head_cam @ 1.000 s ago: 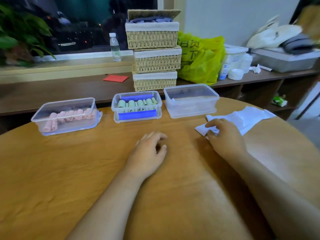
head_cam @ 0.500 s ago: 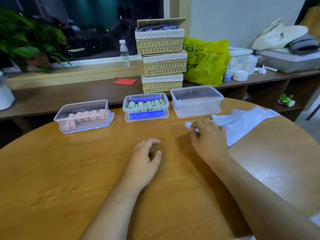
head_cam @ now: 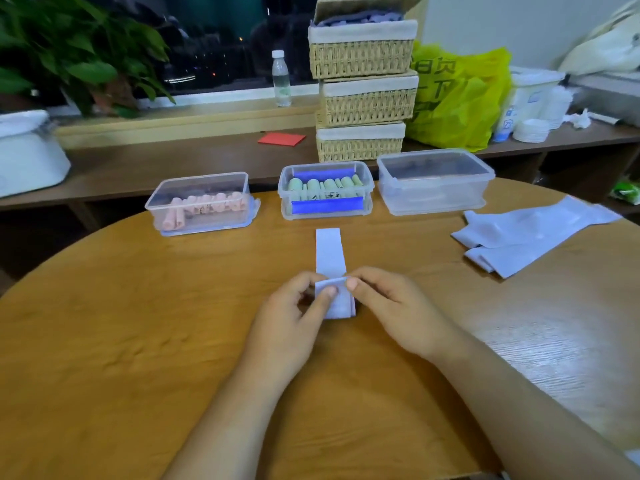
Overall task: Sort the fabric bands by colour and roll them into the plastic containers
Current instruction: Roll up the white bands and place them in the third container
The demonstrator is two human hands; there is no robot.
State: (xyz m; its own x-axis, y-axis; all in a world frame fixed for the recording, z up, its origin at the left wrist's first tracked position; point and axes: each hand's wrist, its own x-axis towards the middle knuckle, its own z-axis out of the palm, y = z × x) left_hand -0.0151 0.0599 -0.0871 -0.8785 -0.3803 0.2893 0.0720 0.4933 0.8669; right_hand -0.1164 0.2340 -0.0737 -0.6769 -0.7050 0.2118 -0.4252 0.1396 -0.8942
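Observation:
A pale lilac fabric band [head_cam: 329, 252] lies lengthwise on the round wooden table [head_cam: 138, 341], its near end folded over. My left hand [head_cam: 294, 313] and my right hand [head_cam: 391, 306] both pinch that folded end from either side. Behind it stand three clear plastic containers: the left container [head_cam: 199, 204] holds pink rolls, the middle container [head_cam: 325, 192] holds green rolls between blue clips, and the right container [head_cam: 434, 181] shows no rolls. A pile of lilac bands [head_cam: 526, 233] lies at the right.
Three stacked wicker baskets [head_cam: 363, 81] stand on the bench behind, with a yellow bag [head_cam: 457, 95], a water bottle [head_cam: 280, 79], a red card [head_cam: 281, 138], white tubs [head_cam: 533, 105], a white box [head_cam: 27, 154] and a plant [head_cam: 69, 46].
My right hand pulled one lilac band from the pile to the table's middle. My left hand came up to it, and both now pinch its folded near end.

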